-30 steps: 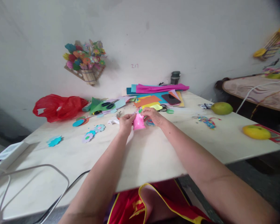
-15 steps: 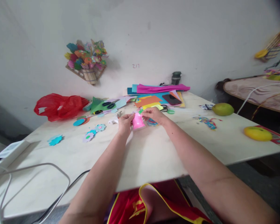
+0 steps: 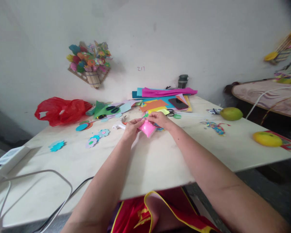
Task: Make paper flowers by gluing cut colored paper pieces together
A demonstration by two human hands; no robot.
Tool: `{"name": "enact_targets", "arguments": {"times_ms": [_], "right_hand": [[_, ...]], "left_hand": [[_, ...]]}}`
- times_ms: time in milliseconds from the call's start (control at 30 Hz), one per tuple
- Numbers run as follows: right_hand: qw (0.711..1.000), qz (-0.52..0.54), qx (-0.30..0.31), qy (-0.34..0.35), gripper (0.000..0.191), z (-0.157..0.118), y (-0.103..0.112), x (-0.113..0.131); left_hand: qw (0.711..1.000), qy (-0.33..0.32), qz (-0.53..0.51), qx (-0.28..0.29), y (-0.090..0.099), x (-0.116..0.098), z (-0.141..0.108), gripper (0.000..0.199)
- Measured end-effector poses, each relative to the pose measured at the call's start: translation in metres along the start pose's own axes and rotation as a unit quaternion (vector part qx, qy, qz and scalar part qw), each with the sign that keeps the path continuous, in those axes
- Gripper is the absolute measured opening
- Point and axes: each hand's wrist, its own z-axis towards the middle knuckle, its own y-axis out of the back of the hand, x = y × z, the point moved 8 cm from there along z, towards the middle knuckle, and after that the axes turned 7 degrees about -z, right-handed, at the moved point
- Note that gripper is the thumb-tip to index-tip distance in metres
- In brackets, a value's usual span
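A small clear packet with bright pink filling hangs between my two hands just above the table. The fingers of my left hand pinch its upper left edge. At the top, near its right corner, my right hand grips it with thumb and fingers pressed together. A bit of green and pink shows just behind the fingertips. To the left of my left hand lies a white tool, partly hidden, perhaps a glue gun. Behind my right wrist sits a small blue patterned item, mostly covered.
Paper flowers, a blue flower cutout and blue discs lie left. Behind are a red plastic bag, scissors, coloured sheets and a phone. Mangoes sit right; cables cross the front left.
The pink packet has tilted, its lower end swinging toward the right. Both hands have shifted slightly, the left fingers coming closer to the right ones along the top edge.
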Motion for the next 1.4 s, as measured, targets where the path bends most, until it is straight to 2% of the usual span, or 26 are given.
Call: {"name": "enact_targets", "arguments": {"times_ms": [233,367,600,700,933,1133,1400], "right_hand": [[0.997,-0.062,-0.019,0.029,0.022,0.002,-0.003,0.003],[0.997,-0.057,-0.025,0.039,0.020,0.003,-0.003,0.002],[1.000,-0.008,0.017,-0.014,0.034,-0.002,-0.003,-0.004],[0.999,0.008,0.016,-0.026,0.037,-0.001,-0.001,-0.008],[0.999,-0.005,0.019,-0.037,0.027,0.002,-0.001,-0.019],[0.998,-0.034,0.029,-0.050,0.024,-0.001,-0.001,-0.015],[0.994,-0.109,0.019,0.001,0.018,0.003,-0.003,-0.009]], "left_hand": [[1.000,0.005,0.016,0.015,-0.004,0.002,0.000,0.036],[1.000,0.001,0.021,0.016,-0.004,0.003,0.000,0.031],[1.000,-0.003,0.016,0.019,-0.002,0.006,0.004,0.030],[1.000,-0.001,0.023,0.014,-0.001,0.006,0.004,0.031],[0.999,0.000,0.037,0.016,0.000,0.005,0.004,0.033],[0.999,0.004,0.042,0.009,0.001,0.007,0.005,0.032],[0.999,0.009,0.049,-0.017,0.001,0.006,0.004,0.033]]}}
